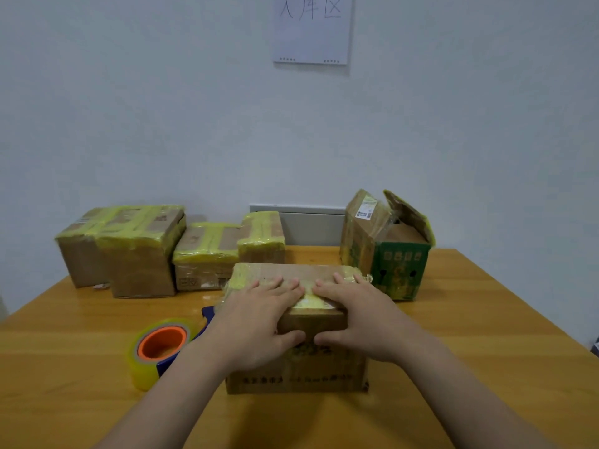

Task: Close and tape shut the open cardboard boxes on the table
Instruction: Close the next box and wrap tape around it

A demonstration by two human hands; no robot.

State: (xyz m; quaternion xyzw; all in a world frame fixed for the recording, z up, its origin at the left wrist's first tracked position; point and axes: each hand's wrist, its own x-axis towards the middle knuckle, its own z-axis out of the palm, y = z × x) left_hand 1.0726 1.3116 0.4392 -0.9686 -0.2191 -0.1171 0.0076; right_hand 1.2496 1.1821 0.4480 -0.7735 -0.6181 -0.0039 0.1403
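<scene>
A brown cardboard box with yellowish tape across its closed top stands at the table's middle front. My left hand and my right hand lie flat on its top, fingers straight and spread, thumbs down over the front face, pressing the tape. A tape dispenser with a yellowish roll and orange core lies on the table just left of the box. At the back right stands a green and brown box with its flaps up and open.
Three taped-shut brown boxes line the back left of the wooden table. Behind the table is a pale wall, with a paper sheet pinned high up.
</scene>
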